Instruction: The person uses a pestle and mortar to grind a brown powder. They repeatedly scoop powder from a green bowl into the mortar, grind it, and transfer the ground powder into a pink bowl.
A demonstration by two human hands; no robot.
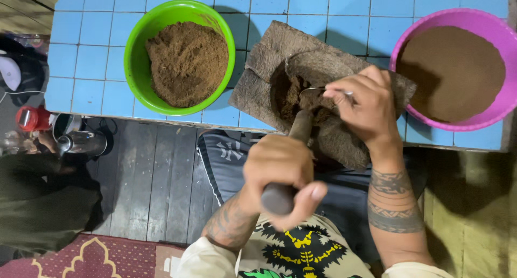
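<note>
The left hand (283, 167) is wrapped in a fist around a thick brown wooden stick (291, 165), whose far end pokes into a folded brown fibrous sheet (269, 62) lying at the near edge of the blue tiled table (86, 57). The right hand (363, 108) pinches what looks like a small metal spoon (315, 91) over brown powder in the fold. A green plastic bowl of brown powder (180, 57) sits left; a pink plastic bowl of brown powder (458, 68) occupies the right corner.

A blue-tiled table (86, 57) was seen; on it were set a green bowl (135, 68), a pink bowl (498, 36) and a brown fibrous mat (258, 84).
</note>
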